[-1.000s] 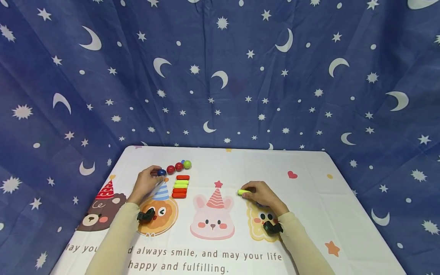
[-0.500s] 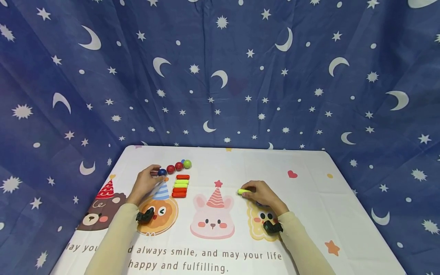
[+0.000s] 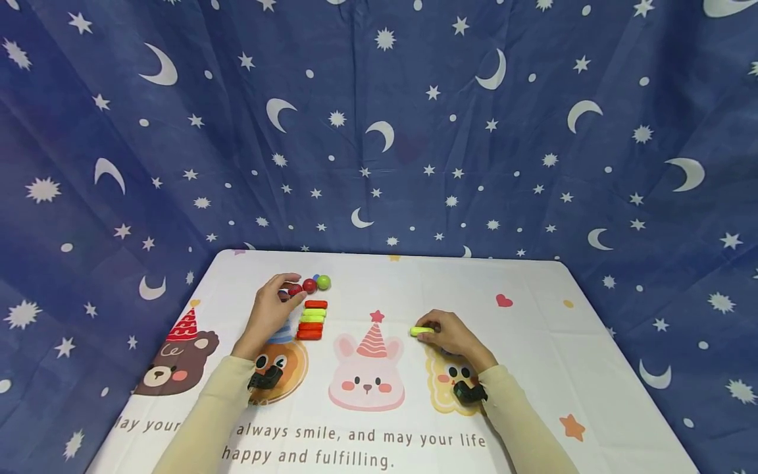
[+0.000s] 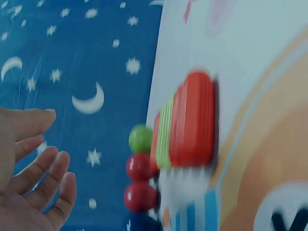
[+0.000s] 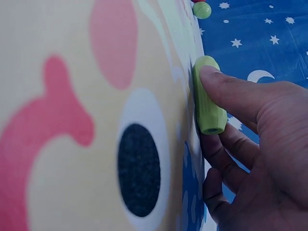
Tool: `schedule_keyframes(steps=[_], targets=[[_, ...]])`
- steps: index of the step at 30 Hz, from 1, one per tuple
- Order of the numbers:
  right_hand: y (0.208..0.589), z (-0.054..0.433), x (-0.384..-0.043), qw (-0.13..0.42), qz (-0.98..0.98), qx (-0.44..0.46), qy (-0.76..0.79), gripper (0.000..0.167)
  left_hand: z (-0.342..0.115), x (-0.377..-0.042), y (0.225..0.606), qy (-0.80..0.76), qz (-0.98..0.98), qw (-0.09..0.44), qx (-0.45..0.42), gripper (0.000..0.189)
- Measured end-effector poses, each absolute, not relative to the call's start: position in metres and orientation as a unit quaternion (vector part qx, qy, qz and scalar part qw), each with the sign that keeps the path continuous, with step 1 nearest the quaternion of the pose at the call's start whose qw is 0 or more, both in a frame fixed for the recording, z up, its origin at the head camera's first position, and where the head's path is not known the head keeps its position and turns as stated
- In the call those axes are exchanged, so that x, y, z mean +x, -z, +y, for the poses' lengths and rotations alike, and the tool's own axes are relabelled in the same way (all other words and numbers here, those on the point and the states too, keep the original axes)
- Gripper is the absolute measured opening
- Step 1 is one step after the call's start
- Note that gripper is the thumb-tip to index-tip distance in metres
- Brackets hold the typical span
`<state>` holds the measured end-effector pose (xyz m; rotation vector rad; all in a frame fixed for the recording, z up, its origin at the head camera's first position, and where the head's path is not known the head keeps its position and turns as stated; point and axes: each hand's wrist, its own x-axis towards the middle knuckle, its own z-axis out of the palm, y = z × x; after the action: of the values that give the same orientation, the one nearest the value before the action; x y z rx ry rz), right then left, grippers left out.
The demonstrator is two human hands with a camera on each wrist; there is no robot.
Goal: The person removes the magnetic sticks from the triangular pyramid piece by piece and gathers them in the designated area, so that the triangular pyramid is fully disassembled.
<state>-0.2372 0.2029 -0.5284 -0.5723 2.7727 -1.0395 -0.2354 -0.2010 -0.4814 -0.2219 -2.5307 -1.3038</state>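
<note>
My left hand is held over the left end of a row of balls, its fingers loosely spread and holding nothing. In the left wrist view that row shows a dark blue ball, two red balls and a green ball. The head view has the dark blue ball mostly covered by the hand. On the right, my right hand pinches a yellow-green ribbed plastic cylinder between thumb and fingers, low at the tabletop. Several similar cylinders, red and yellow-green, lie in a stacked column below the balls.
A small light blue object peeks out behind the green ball. The white printed cloth covers the table, with a starry blue curtain rising behind its back edge. Black wrist cameras sit on both wrists.
My left hand has let go of the dark blue ball and shifted right and slightly up over the row. The right hand and its yellow-green cylinder stay in place.
</note>
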Motion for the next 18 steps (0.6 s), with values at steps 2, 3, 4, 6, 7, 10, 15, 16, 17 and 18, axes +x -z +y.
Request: schedule_keyframes(steps=[2, 3, 4, 6, 7, 10, 15, 16, 17, 18], targets=[[0.528, 0.203, -0.237, 0.066, 0.918, -0.19, 0.341, 0.02, -0.192, -0.233, 0.481, 0.449, -0.876, 0.142, -0.099, 0.037], [0.528, 0.203, -0.237, 0.069, 0.919, -0.19, 0.34, 0.021, -0.187, -0.232, 0.48, 0.45, -0.875, 0.142, -0.11, 0.037], [0.528, 0.203, -0.237, 0.071, 0.919, -0.19, 0.338, 0.022, -0.183, -0.231, 0.48, 0.449, -0.874, 0.141, -0.119, 0.036], [0.528, 0.203, -0.236, 0.074, 0.92, -0.192, 0.335, 0.024, -0.175, -0.229, 0.481, 0.447, -0.873, 0.14, -0.133, 0.035], [0.527, 0.203, -0.236, 0.076, 0.92, -0.195, 0.331, 0.024, -0.171, -0.228, 0.482, 0.446, -0.873, 0.141, -0.139, 0.033], [0.525, 0.204, -0.235, 0.075, 0.921, -0.203, 0.325, 0.025, -0.159, -0.226, 0.484, 0.451, -0.869, 0.135, -0.153, 0.032], [0.523, 0.207, -0.232, 0.074, 0.924, -0.199, 0.317, 0.025, -0.139, -0.224, 0.489, 0.452, -0.866, 0.125, -0.175, 0.031], [0.523, 0.208, -0.232, 0.073, 0.925, -0.197, 0.315, 0.025, -0.136, -0.223, 0.49, 0.448, -0.867, 0.124, -0.18, 0.032], [0.523, 0.209, -0.232, 0.069, 0.926, -0.199, 0.313, 0.026, -0.133, -0.223, 0.49, 0.445, -0.868, 0.123, -0.185, 0.032], [0.522, 0.209, -0.231, 0.068, 0.927, -0.196, 0.311, 0.027, -0.13, -0.223, 0.491, 0.443, -0.868, 0.121, -0.189, 0.032]])
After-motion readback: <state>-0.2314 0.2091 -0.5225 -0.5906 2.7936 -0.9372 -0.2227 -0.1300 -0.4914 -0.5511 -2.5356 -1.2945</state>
